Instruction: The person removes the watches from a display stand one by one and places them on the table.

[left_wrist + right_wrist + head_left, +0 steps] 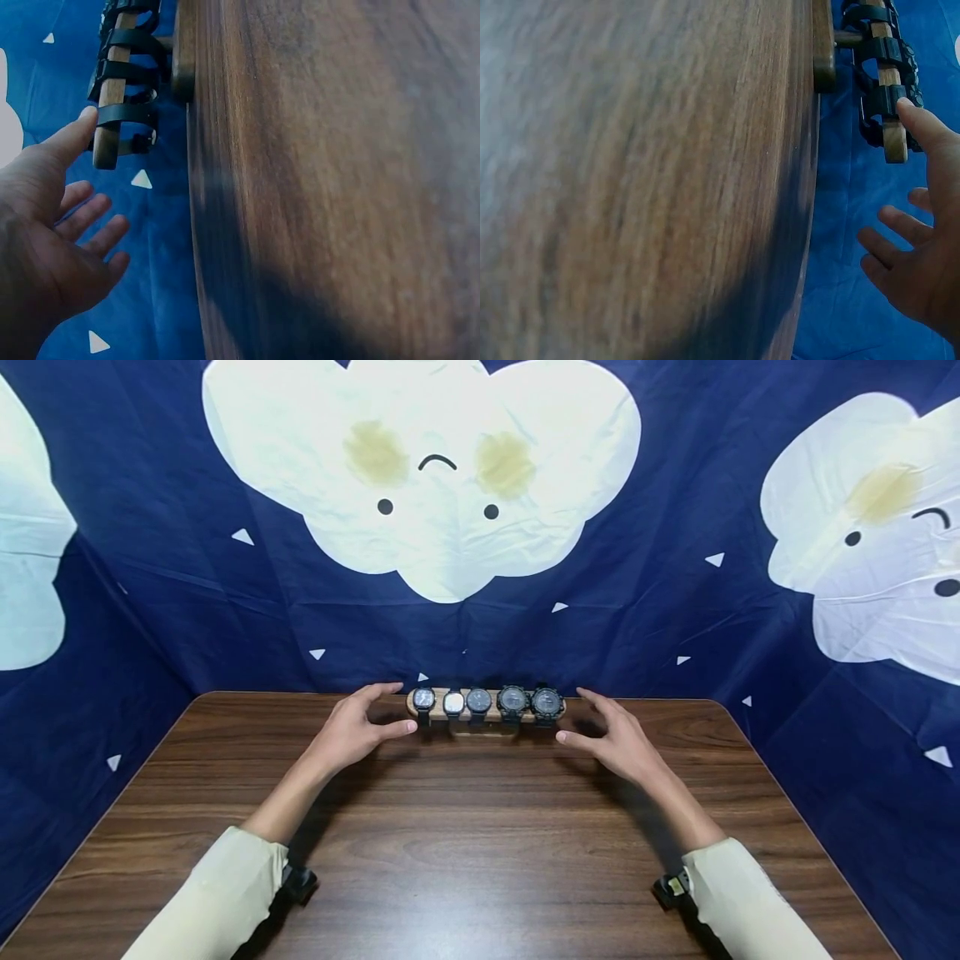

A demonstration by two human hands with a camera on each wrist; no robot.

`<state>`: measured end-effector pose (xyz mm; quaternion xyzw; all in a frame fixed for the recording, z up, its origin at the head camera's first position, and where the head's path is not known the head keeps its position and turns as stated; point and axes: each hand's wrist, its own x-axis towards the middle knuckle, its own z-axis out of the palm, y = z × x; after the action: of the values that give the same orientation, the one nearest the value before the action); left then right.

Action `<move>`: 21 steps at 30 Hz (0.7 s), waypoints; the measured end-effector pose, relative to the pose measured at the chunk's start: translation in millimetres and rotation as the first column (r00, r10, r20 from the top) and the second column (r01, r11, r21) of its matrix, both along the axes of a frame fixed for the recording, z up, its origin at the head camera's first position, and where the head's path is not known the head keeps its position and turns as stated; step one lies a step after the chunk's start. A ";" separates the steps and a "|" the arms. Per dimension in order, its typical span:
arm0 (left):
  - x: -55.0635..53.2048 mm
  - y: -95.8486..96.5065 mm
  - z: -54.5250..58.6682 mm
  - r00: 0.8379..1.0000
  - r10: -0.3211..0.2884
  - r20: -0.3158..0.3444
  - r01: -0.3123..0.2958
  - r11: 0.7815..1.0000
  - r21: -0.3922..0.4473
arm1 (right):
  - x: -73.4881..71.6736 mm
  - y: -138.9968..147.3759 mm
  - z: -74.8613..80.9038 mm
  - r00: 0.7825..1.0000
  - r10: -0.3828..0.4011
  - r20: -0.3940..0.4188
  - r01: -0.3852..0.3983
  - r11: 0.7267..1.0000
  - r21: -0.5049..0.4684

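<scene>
Watches [477,701], 5 of 'em, are sitting in a row on a wooden bar [105,154] at the far edge of the surface [465,827], approx. mid-width. Black straps [127,113] are looping round the bar. Counting from the L: dark squarish dial, white dial, dark round one, then 2 chunky dark ones at the R end. A short post [166,43] is joining the bar to a wooden base [483,729], and both bar ends are sticking out past that base.

L hand [351,732] is framing the bar's L end, fingers spread: thumb pointing at the end strap, index reaching along the far side, other fingers bending loosely. R hand [621,745] is doing likewise at the R end, fingers spread too, thumb lying nearest the last chunky watch, index angling out behind. Can't tell if either thumb is touching a strap or stopping just short.

Pale sleeves [217,893] are covering both forearms, w/ a small black gadget [300,887] showing under the L cuff & another under the R. Shadows are falling across the brown wood grain. Behind, navy cloth [690,485] is hanging, w/ big white clouds [442,547] & little white triangles [715,560].
</scene>
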<state>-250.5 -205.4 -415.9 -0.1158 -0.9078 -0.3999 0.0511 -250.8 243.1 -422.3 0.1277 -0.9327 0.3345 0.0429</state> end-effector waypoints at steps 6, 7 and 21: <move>-3.3 1.9 -1.2 1.000 -0.008 -0.021 0.008 1.000 0.009 | -1.3 -3.5 2.6 1.000 0.006 -0.003 -0.006 1.000 -0.014; -3.9 2.3 -1.4 1.000 -0.010 -0.029 0.011 1.000 0.008 | -1.6 -4.3 3.2 1.000 0.008 -0.006 -0.008 1.000 -0.015; -4.1 5.7 -2.9 0.998 0.006 -0.063 -0.006 1.000 0.004 | -6.7 -14.9 8.7 0.998 0.042 -0.041 -0.043 0.998 -0.037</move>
<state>-254.6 -199.7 -418.8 -0.1254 -0.9053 -0.3975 0.0813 -257.5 228.2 -413.6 0.1534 -0.9222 0.3504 0.0569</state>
